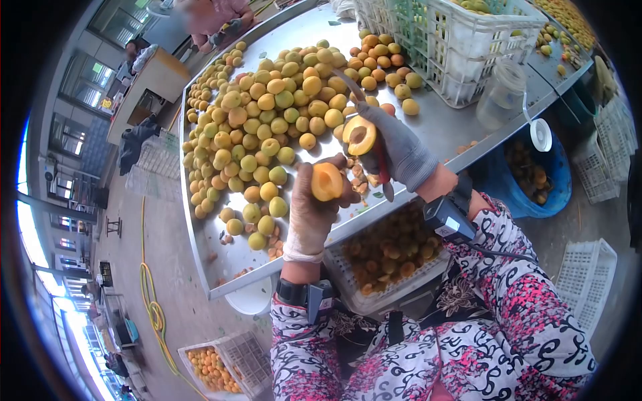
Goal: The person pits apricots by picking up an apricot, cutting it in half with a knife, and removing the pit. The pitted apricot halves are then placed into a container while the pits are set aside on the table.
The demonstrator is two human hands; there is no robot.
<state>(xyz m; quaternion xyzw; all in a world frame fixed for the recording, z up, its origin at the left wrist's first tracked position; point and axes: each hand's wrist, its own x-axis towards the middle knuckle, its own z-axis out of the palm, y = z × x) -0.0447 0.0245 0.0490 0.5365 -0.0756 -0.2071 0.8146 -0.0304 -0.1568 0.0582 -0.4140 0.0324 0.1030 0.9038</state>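
My left hand (313, 210), in a pale stained glove, is closed around an apricot half (326, 182) with its hollow cut face up. Close by, my right hand (400, 148), in a grey glove, grips another apricot half (362, 136) with the brown pit still in it. A red-handled tool (382, 164) with a metal end is also held in the right hand; its kind is partly hidden by the fingers. Beyond both hands a big heap of whole apricots (267, 117) covers the metal table (441, 127). Pits and scraps (358, 179) lie beneath the hands.
A white crate (461, 53) and a clear plastic jar (501, 93) stand on the table's right. Below its near edge sits a crate of apricot halves (391, 254); a blue tub (535, 174) is to the right. Across the table is another person (217, 20).
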